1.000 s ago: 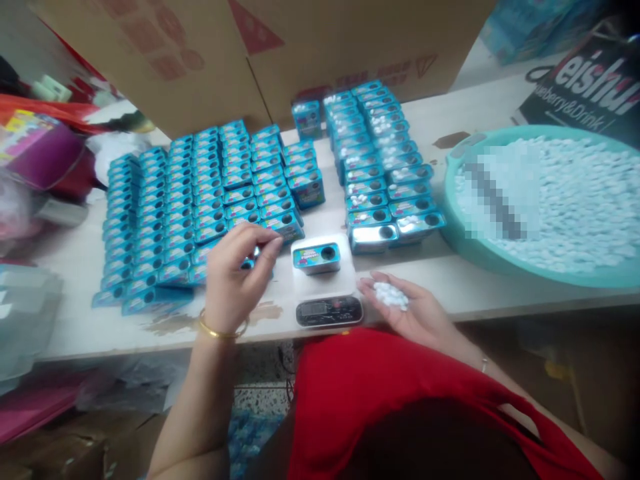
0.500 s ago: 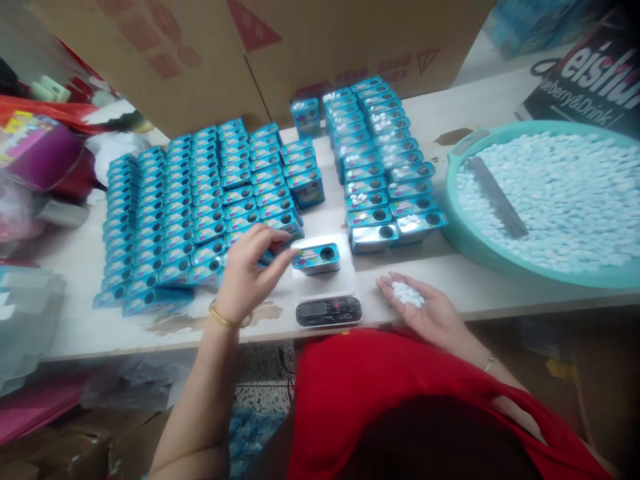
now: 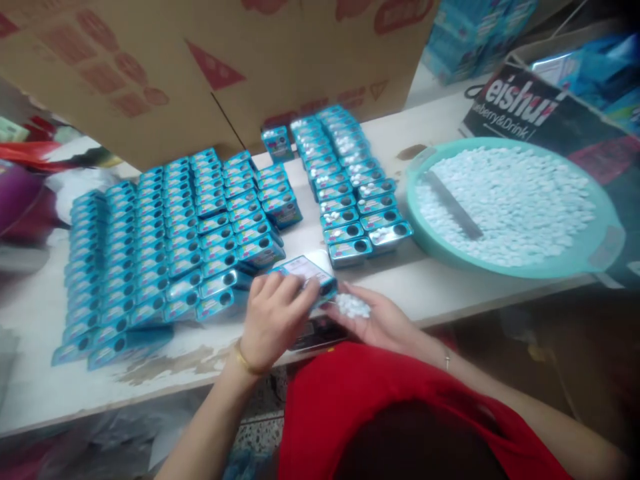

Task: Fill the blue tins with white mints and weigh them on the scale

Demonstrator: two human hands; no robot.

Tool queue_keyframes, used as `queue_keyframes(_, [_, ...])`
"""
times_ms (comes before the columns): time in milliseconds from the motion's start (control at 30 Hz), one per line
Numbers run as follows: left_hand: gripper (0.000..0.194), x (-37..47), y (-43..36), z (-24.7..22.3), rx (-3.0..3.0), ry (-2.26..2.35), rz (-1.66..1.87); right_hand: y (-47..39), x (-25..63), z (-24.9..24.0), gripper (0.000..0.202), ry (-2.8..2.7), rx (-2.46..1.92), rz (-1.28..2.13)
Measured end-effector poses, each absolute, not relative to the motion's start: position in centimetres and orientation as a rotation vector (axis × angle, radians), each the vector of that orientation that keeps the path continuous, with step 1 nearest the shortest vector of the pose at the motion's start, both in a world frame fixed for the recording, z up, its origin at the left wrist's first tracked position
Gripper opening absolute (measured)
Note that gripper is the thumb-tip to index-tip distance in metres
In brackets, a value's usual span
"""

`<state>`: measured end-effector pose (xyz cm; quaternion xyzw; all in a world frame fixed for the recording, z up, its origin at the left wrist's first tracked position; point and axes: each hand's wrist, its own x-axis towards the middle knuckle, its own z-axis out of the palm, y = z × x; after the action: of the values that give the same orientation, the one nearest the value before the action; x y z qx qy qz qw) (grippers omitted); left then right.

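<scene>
My left hand [image 3: 275, 317] is closed around a blue candy tin [image 3: 306, 268], which lies tilted on its side above the scale. The tin's end with the dark opening points at my right hand [image 3: 393, 328]. That hand is palm up and cupped, holding a small heap of white candies [image 3: 353, 306] right beside the tin's end. Beneath, the white kitchen scale [image 3: 321, 259] is mostly covered by the tin and my left hand. Only part of its dark display panel [image 3: 320, 333] shows.
Rows of blue tins [image 3: 150, 267] stand at the left. More tins [image 3: 345, 193], several with white candies on top, stand behind the scale. A turquoise basin [image 3: 435, 248] of candies holds a grey flat strip [image 3: 455, 205]. A cardboard box [image 3: 175, 113] stands behind.
My left hand has taken the tin off the scale and tipped it toward my right hand. My right hand has brought the candies left to the tin. The view has shifted.
</scene>
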<state>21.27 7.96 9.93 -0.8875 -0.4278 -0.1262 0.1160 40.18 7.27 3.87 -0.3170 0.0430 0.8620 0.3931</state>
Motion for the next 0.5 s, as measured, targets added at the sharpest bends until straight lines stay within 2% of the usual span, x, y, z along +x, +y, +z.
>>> queue_keyframes(133, [0.022, 21.2, 7.6, 9.7, -2.543, -1.263, -0.319, 7.6, 39.1, 4.2, 0.023, 0.146, -0.829, 2.193])
queue_keyframes(300, [0.025, 20.8, 6.9, 10.2, -2.481, -1.206, -0.43, 7.6, 38.9, 5.3, 0.023, 0.11, -0.833, 2.233])
queue_keyframes(500, [0.025, 20.6, 7.5, 8.3, -2.484, -1.28, -0.392, 7.7, 38.8, 4.9, 0.021, 0.139, -0.835, 2.203])
